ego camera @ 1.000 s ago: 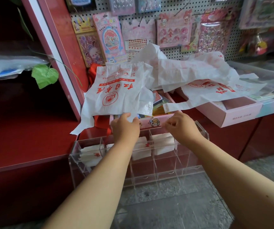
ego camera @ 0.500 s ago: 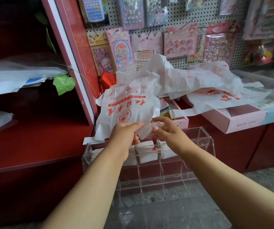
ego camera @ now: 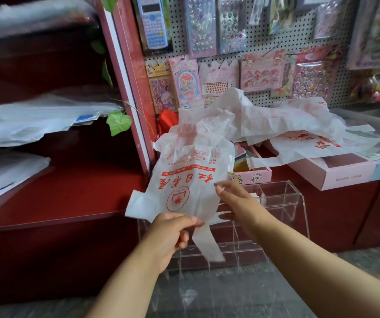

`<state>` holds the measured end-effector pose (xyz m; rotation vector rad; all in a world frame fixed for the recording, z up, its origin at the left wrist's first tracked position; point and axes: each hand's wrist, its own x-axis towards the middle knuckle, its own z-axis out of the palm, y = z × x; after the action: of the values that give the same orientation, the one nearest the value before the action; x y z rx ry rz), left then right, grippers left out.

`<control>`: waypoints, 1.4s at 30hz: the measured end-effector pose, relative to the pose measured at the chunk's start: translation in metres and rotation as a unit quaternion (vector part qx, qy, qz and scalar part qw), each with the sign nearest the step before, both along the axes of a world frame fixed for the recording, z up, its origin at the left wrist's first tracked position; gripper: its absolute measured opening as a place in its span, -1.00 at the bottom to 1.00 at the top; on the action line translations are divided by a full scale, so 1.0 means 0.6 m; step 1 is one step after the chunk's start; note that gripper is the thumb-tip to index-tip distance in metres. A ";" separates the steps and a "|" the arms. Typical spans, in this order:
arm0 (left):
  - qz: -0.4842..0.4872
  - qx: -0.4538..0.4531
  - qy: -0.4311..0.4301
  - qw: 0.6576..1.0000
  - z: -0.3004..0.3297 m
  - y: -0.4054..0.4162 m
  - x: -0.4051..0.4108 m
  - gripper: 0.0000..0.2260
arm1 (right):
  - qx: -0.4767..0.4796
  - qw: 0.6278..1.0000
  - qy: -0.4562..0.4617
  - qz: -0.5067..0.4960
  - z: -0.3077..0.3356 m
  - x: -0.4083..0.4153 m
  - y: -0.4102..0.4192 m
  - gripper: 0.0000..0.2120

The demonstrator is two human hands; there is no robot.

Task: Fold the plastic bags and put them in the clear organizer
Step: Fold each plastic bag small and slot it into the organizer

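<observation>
— What do we hold right now?

— A white crinkled plastic bag with red printing (ego camera: 188, 177). Our left hand (ego camera: 169, 232) pinches its lower edge between thumb and curled fingers (ego camera: 184, 237), and one loose handle strip hangs down just right of those fingers.

— And our right hand (ego camera: 237, 204)?

— It grips the bag's right edge; the thumb and forefinger press together on the plastic while the other fingers (ego camera: 224, 216) curl loosely below. The bag stretches up and away from both sets of fingers, with its printed face toward us.

— Where is the clear acrylic organizer with divided compartments (ego camera: 283, 198)?

— Directly behind and below our fingers, standing on the grey stone worktop (ego camera: 241, 294). We see something white inside it, just beyond the right hand's fingers, but we cannot tell what it is.

— Anything more for folding?

— A pile of white plastic bags with red print (ego camera: 287, 125) lies up and to the right of our fingers, draped across pink cardboard boxes (ego camera: 345, 173). Beyond it hangs a white pegboard with sticker packets (ego camera: 260, 72).
</observation>
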<state>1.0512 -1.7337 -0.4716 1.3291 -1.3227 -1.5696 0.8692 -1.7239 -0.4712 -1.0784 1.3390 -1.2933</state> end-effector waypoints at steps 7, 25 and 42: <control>0.046 0.117 0.037 0.991 -0.021 0.037 0.038 -0.82 | 0.048 0.997 -0.066 -0.005 -0.016 0.018 0.032 -0.84; 0.170 0.055 0.094 0.979 -0.074 0.002 0.099 -0.79 | 0.095 0.973 0.211 0.024 -0.011 0.008 0.059 -0.69; 0.068 0.005 0.017 0.998 -0.070 -0.020 0.115 -0.61 | 0.067 0.968 0.231 -0.070 -0.060 -0.056 -0.022 -0.57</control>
<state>1.1203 -1.7456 -0.5133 1.3639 -1.1804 -1.5006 0.8357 -1.7370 -0.5075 -1.2553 1.8509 -1.0651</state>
